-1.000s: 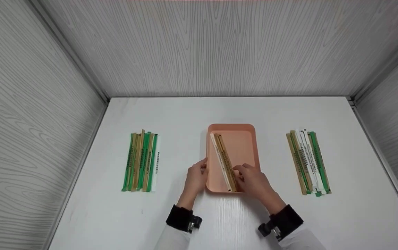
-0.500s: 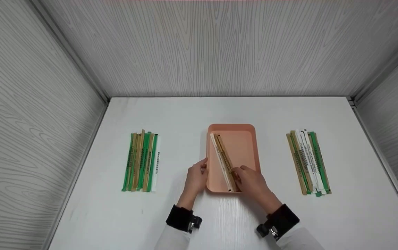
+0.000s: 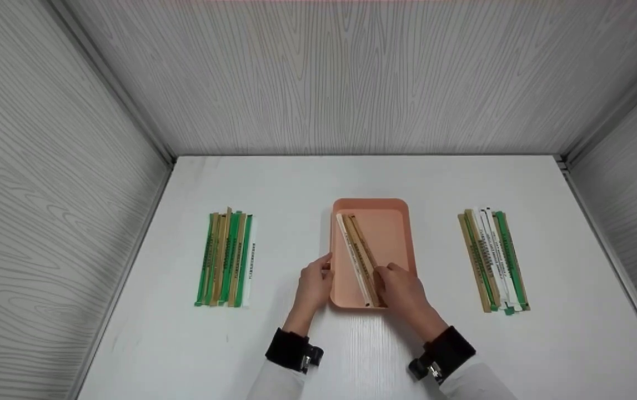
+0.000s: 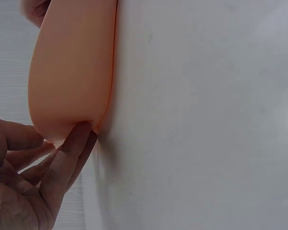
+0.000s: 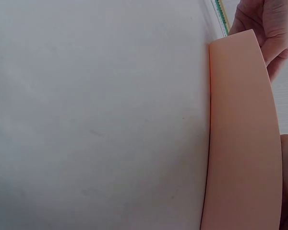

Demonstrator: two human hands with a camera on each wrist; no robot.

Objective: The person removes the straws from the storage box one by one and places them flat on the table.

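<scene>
A pink tray [image 3: 390, 228] stands in the middle of the table and holds a white wrapped straw [image 3: 354, 258] and brown wrapped straws [image 3: 365, 244], side by side at a slant. My right hand [image 3: 404, 289] reaches over the tray's near right side, fingers curled, and pinches the rightmost brown straw near its lower end. My left hand [image 3: 314, 284] rests its fingertips against the outside of the tray's left wall. In the left wrist view these fingers [image 4: 69, 155] lie fairly straight at the tray's corner. The right wrist view hides the pinching fingertips behind the tray wall [image 5: 242, 134].
A row of green, brown and white wrapped straws [image 3: 224, 258] lies on the table [image 3: 290, 189] to the left. Another such row [image 3: 494, 261] lies to the right. Grey wood-grain panels [image 3: 318, 78] stand behind and on both sides.
My right hand has shifted slightly and now pinches a brown straw. The tops of the brown straws have spread apart a little. The left hand and tray stay put.
</scene>
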